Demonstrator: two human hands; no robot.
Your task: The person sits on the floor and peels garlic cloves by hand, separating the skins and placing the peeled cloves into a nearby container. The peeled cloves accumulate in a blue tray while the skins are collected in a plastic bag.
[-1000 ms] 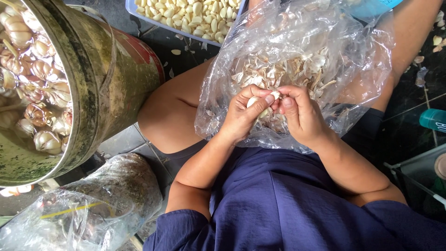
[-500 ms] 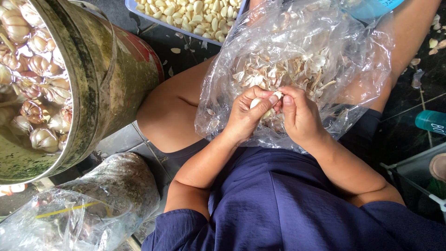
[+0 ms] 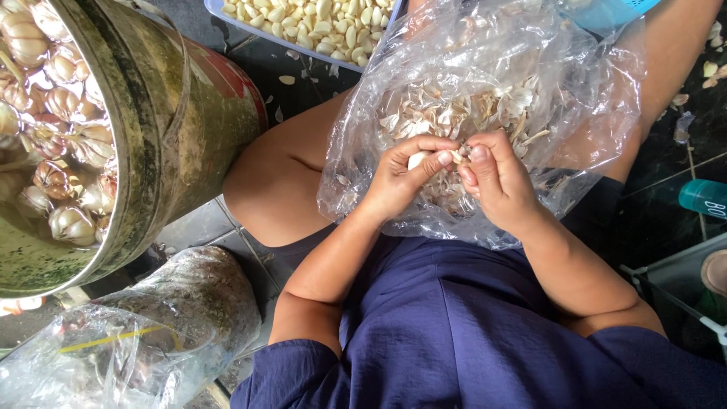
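Two hands, left hand point(image 3: 400, 180) and right hand point(image 3: 496, 182), pinch one garlic clove point(image 3: 417, 160).

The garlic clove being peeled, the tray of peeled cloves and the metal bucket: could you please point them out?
garlic clove point(image 3: 417, 159), head view, its bare white side.
tray of peeled cloves point(image 3: 227, 17), head view, its near rim.
metal bucket point(image 3: 189, 113), head view, its outer wall.

Soft, even daylight is filling the scene; glare is glinting off the crinkled clear plastic bag point(image 3: 485, 113), shadows are staying faint, and edges are bending slightly.
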